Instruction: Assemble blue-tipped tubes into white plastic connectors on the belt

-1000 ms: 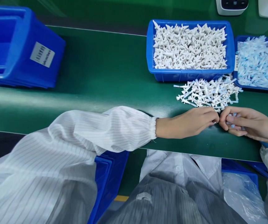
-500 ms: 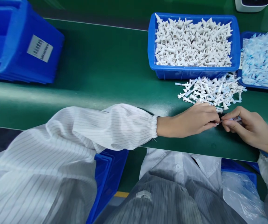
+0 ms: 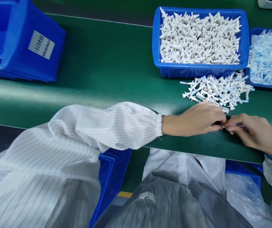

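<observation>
My left hand (image 3: pixel 202 119) is closed in a pinch near the front edge of the green table. Its fingertips meet those of my right hand (image 3: pixel 254 129), and a small white piece shows between them, mostly hidden. My right hand pinches a thin, pale translucent tube (image 3: pixel 240 125) whose end points at the left fingertips. Just beyond my hands lies a loose pile of white fittings with pale blue tubes (image 3: pixel 218 90). Behind the pile stands a blue bin heaped with white plastic fittings (image 3: pixel 200 39).
A blue bin of translucent blue-tipped tubes (image 3: pixel 268 60) stands at the right. Stacked blue bins with a label (image 3: pixel 57 57) sit at the left. Below the table edge are another blue bin (image 3: pixel 115 167) and a clear plastic bag (image 3: pixel 245 196).
My fingertips have come closer together, and the gap between my two hands has narrowed. The whole view has shifted slightly; the pile and bins look the same.
</observation>
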`<action>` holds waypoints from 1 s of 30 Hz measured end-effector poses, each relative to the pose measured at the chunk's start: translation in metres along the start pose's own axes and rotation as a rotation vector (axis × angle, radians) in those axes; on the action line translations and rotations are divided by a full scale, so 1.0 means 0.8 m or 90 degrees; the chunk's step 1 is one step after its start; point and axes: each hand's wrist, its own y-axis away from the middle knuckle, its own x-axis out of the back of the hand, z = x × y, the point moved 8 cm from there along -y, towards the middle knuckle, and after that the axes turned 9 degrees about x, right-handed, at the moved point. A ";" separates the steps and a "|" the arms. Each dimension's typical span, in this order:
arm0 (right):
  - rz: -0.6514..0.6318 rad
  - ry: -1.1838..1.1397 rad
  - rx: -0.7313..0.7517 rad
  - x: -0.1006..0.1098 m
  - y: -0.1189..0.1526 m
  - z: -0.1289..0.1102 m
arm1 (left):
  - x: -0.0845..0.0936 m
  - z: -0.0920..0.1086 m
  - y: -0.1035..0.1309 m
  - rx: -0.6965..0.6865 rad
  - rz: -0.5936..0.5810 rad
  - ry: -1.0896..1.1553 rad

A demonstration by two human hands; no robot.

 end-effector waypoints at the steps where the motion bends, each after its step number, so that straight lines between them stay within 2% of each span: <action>1: -0.005 0.012 0.006 0.000 -0.001 -0.001 | 0.000 0.000 0.000 0.001 -0.003 0.002; 7: -0.016 0.003 0.085 -0.004 0.000 -0.009 | -0.002 0.001 0.001 -0.023 -0.012 -0.006; 12: -0.012 0.038 0.068 -0.003 0.005 -0.005 | -0.002 0.005 0.002 -0.052 0.002 -0.023; 16: -0.008 0.078 0.106 -0.005 0.004 -0.012 | -0.001 0.004 0.002 -0.055 0.012 -0.014; 21: 0.042 0.136 0.160 -0.003 0.003 -0.019 | 0.000 0.006 0.002 -0.057 0.022 -0.015; 30: 0.053 0.163 0.143 -0.002 0.004 -0.019 | 0.003 0.007 -0.001 -0.041 0.021 0.001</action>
